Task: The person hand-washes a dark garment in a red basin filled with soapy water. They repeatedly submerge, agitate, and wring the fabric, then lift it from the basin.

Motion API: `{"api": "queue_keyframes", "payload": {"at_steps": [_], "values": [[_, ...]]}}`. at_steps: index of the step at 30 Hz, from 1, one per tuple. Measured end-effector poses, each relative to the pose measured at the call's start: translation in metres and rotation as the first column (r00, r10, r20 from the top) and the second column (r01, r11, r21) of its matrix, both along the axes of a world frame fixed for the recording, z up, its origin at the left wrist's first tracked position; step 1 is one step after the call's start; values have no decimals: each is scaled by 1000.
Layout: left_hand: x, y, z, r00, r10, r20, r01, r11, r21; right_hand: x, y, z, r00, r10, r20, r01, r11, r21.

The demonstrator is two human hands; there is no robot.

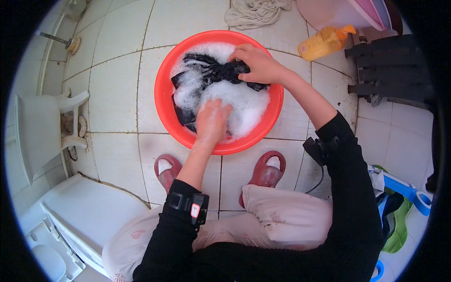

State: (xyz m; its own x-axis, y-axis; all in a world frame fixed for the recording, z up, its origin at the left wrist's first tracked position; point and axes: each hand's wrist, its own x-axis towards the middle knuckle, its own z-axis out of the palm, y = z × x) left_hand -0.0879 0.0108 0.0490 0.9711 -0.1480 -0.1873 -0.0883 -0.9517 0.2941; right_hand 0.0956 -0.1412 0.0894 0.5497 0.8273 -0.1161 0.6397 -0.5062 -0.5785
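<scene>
Labels first: white sticker (pixel 195 210) with red edging on the strapped black device (pixel 175 201) on the left forearm, nearer the wearer than the red basin (pixel 278 110); its marks too small to make out. Orange-yellow pump bottle (pixel 324 43), lying tilted on the tiles beyond the basin to its right, has a small pale reddish label patch near its base, also too small to make out.

Black cloth (pixel 218 71) sits inside the basin: soaked, bunched and creased into folds across the far half, more dark fabric showing along the basin's left inner side. Thick white foam (pixel 249 105) covers much of it, heaviest at the basin's right and near side.

Right hand (pixel 260 65) over the basin's far right part, fingers and thumb curled round a bunch of the cloth, gripping it. Left hand (pixel 213 121) in the near-middle of the basin, fingers pointing down into the suds; fingertips hidden, can't tell if they grip anything.

Around the basin: grey rag (pixel 257 13) on the floor beyond it; dark red slippers (pixel 268 175) on the wearer's feet, near side; white plastic chair (pixel 40 134) well to its left.
</scene>
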Motion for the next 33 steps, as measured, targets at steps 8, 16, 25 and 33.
{"api": "queue_keyframes", "payload": {"at_steps": [8,16,25,33], "values": [[9,78,45,943,281,-178,-289,428,-856,3,24,-31,967,118,-225,-123,992,-9],[18,106,79,939,292,-180,-139,-158,-978,-25,44,-52,653,51,-756,-130,990,-46],[44,105,121,837,407,-366,-266,-282,-922,-103,48,-64,991,102,-91,-113,985,-132],[79,92,88,762,303,-572,-489,-311,-815,-89,13,-30,902,252,-351,-272,962,-7]]}}
